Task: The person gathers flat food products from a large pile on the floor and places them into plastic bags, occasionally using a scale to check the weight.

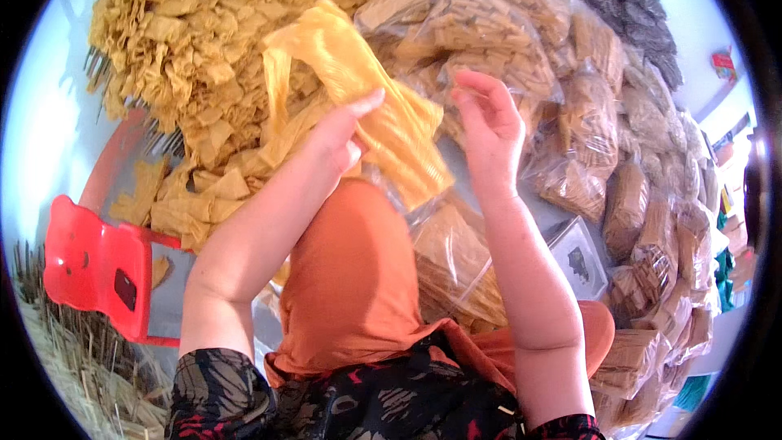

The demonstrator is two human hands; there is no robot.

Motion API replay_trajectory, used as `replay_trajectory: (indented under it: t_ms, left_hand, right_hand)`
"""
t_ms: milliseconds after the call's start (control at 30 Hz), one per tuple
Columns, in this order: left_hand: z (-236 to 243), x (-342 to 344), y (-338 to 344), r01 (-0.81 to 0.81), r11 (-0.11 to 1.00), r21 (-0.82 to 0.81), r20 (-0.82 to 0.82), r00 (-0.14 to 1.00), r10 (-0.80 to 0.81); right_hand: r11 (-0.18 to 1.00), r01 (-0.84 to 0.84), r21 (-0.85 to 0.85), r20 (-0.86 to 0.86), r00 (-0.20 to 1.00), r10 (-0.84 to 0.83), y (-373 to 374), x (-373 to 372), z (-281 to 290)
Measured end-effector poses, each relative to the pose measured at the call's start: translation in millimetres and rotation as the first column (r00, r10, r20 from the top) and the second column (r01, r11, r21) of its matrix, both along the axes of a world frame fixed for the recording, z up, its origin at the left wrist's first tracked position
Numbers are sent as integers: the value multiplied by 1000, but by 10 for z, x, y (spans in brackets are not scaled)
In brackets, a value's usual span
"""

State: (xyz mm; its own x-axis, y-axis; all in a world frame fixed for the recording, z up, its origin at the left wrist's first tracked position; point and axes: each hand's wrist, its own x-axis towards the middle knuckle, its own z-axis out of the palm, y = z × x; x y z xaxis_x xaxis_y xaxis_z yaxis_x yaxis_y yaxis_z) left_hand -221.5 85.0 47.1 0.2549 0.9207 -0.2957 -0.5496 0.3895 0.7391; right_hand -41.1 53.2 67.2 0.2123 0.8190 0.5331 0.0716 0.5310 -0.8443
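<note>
My left hand (346,132) is closed on a thin, glossy yellow cloth piece (391,118), with the thumb laid over it. A loop-like strip of the cloth hangs to the left, and its ribbed lower end hangs above my orange-covered knee. Just right of the cloth I hold up my right hand (491,126), thumb and forefinger close together in a pinch. Whatever is between those fingertips is too small to make out. Beyond my left hand rises a big heap of similar yellow-ochre cloth pieces (212,41).
Clear plastic packs of folded tan pieces (489,28) are stacked ahead and along the right. A dark grey heap (607,0) lies at the far right. To the left stands a small red chair (102,265). A whitish box (577,257) sits beyond my right forearm.
</note>
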Motion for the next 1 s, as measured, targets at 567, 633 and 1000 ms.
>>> replay_trajectory:
  t_ms: [567, 633, 1000]
  left_hand:
    - [-434, 1256, -823, 856, 407, 318, -681, 505, -531]
    - [-513, 1408, -918, 853, 452, 261, -574, 513, -638]
    - [-531, 1723, -765, 936, 349, -34, -258, 329, -908]
  right_hand:
    - [981, -124, -147, -81, 990, 113, -600, 2001, 394]
    - [919, 21, -395, 162, 986, 47, -786, 2131, 171]
    - [765, -376, -523, -557, 830, 27, -961, 2099, -650]
